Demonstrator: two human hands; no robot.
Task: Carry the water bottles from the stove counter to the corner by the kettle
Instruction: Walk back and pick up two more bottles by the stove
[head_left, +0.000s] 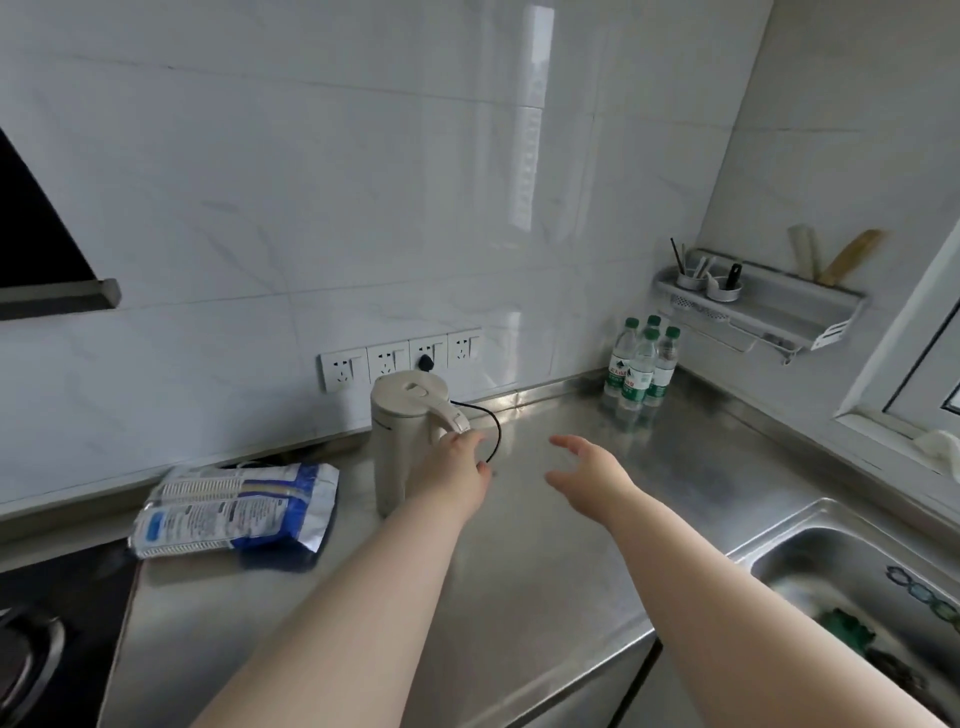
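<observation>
Both empty: left hand (454, 475) loosely curled by kettle (410, 441), right hand (587, 467) spread short of bottles (641, 366).

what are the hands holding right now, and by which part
The right hand is open and empty. The left hand is at the kettle handle, but whether its fingers grip it cannot be told.

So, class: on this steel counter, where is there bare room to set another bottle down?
Free: the steel stretch between the kettle and the water bottles, and the counter's front part between the stove and the sink. Crowded: the back corner with the bottles; left of the kettle, where a blue-and-white bag lies.
</observation>
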